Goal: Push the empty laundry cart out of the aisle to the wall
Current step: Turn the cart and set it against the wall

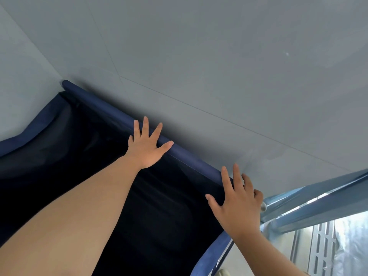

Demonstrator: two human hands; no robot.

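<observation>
The laundry cart [103, 110] is a dark blue fabric bin with a padded blue rim; its inside is dark and shows nothing in it. Its far rim lies right against the grey wall [199, 56], and its far left corner sits in the corner of two walls. My left hand [146, 145] is spread flat over the far rim near its middle, fingers apart. My right hand [238, 200] is spread over the far right corner of the rim, fingers apart, next to a metal frame end.
A second grey wall [22, 86] runs along the cart's left side. To the right stands a metal rack [322, 246] with slotted uprights and blue-grey bars wrapped in shiny plastic, close to the cart's right corner.
</observation>
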